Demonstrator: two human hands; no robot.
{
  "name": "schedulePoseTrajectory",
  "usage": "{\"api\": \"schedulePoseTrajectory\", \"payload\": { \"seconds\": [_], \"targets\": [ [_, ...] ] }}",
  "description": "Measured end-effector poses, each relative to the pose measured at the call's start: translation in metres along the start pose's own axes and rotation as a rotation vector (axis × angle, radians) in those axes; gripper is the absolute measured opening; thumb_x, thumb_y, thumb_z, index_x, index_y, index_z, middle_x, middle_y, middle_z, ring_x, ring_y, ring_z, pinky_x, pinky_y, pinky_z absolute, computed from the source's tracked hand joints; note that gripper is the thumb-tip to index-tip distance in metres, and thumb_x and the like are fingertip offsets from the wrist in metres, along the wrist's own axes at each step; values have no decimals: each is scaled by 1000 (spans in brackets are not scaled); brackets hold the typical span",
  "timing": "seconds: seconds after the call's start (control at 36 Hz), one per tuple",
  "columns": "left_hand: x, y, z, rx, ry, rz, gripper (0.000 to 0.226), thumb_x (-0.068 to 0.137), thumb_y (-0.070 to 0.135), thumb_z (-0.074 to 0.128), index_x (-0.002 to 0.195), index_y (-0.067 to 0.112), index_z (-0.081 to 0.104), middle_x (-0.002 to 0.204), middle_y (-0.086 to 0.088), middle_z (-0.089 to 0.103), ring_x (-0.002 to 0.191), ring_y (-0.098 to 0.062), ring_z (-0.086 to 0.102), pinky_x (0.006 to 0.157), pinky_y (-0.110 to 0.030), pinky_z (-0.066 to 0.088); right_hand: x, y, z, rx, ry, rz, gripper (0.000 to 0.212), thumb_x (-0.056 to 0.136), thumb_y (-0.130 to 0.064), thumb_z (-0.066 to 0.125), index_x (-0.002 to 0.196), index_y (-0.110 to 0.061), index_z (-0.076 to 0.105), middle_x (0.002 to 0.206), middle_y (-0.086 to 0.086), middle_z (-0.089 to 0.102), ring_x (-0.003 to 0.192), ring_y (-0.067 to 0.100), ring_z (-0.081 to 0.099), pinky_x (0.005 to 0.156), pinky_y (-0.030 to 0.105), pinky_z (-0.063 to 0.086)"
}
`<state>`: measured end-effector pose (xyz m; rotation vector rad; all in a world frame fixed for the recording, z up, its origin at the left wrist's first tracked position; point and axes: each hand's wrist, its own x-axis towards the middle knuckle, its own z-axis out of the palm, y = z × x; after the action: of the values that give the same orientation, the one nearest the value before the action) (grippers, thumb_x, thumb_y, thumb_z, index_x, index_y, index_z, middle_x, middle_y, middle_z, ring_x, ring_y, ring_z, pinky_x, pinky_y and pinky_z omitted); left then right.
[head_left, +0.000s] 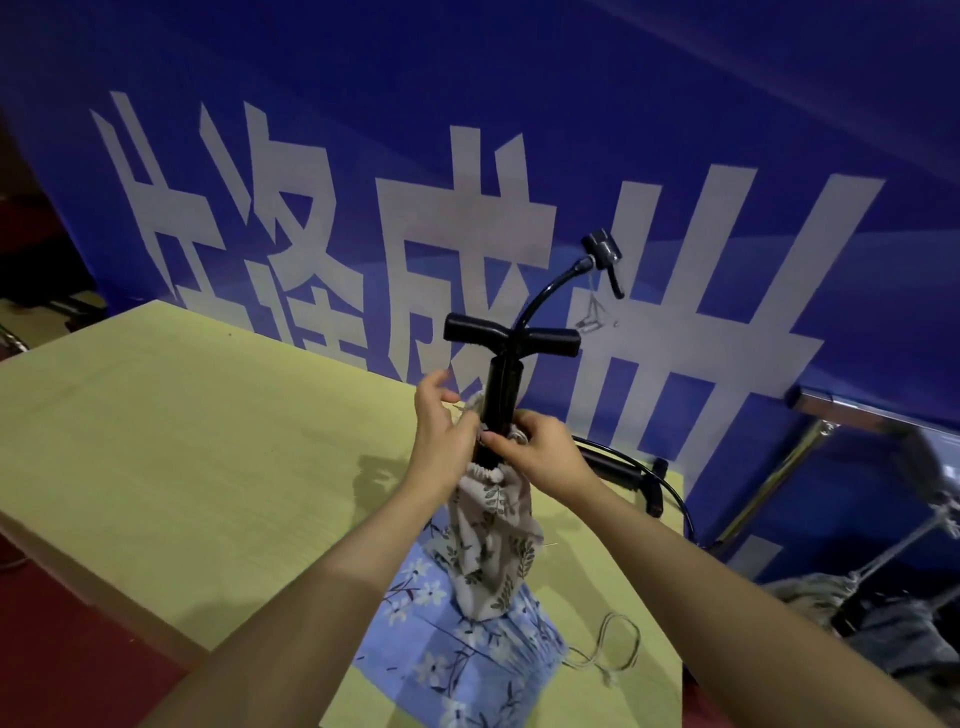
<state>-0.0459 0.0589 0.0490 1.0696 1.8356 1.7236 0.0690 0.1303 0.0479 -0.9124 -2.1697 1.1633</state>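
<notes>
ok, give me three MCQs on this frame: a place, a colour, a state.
1. The leaf-print bag stands on: A the blue floral cloth; B a shelf; C a chair.
2. The pump is: A red; B black; C white.
3. The pump is: A lying flat; B hanging from a hook; C upright in the bag.
Key: 1 A, its base sits on that cloth on the table; 2 B, handle and barrel are black; 3 C, the barrel rises from the bag mouth, which the left hand and right hand grip.
</notes>
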Motion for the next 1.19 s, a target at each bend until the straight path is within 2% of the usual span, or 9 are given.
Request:
{"api": "schedulePoseTrajectory", "payload": {
  "seconds": [0.06,0.17,0.28,0.53,0.67,0.83,0.97,1.08,1.19],
  "targets": [
    [-5,-2,-1,-24,39,84,64,89,3,52,137,30,20,108,-5,34,79,-18,40,60,-12,41,-1,4,4,-21,-12,17,35,86,-30,68,116,-13,64,104,2,71,94,13,67,80,31,54],
    [-11,-1,-4,108,68,281,71,89,10,59,136,45,18,116,-2,27,99,-8,39,79,2,36,-2,14,11,-110,-58,27,28,85,-29,69,106,-12,65,92,-1,70,82,11,64,69,25,50],
    [-9,3,-6,258,19,342,63,90,41,52,131,67,12,116,8,21,97,-24,52,89,-33,51,-3,13,16,-169,-103,13,12,86,-22,67,80,-22,57,70,-10,57,62,3,53,51,12,39],
    [5,2,-2,439,12,229,41,88,51,52,125,46,37,119,9,17,106,-32,50,96,-42,49,-7,22,6,35,-153,70,26,84,-9,68,110,-12,64,87,-12,65,70,-5,60,65,14,44],
    [14,14,-1,524,113,202,42,89,42,57,126,25,49,130,-10,25,117,-32,39,98,-38,47,-13,19,-14,-47,-100,52,50,91,-9,60,139,-9,45,89,-5,64,51,-1,51,54,12,44],
    [16,25,-9,1029,237,420,38,80,49,65,100,16,63,122,-9,56,110,-38,50,87,-45,44,-5,0,-42,-385,-47,-41,28,92,-6,56,120,-5,61,95,5,66,65,10,58,62,20,49],
    [13,37,-7,1047,118,518,37,86,41,60,106,9,57,101,-7,59,97,-28,56,85,-36,41,3,-17,-58,-942,-178,-127,11,88,-2,51,92,-9,58,102,11,60,94,30,60,78,46,53],
    [8,53,-4,1114,17,605,43,91,38,55,129,18,45,105,-4,59,100,-26,56,85,-33,37,5,-35,-66,-629,196,-140,27,97,-5,41,115,-4,61,110,14,64,99,33,61,84,46,52],
    [8,62,-1,1184,-38,578,38,93,30,52,129,21,42,111,-4,55,107,-26,52,88,-34,35,1,-54,-69,-123,329,-102,17,97,-17,49,96,-11,65,80,0,64,78,17,62,77,35,53]
  ]
}}
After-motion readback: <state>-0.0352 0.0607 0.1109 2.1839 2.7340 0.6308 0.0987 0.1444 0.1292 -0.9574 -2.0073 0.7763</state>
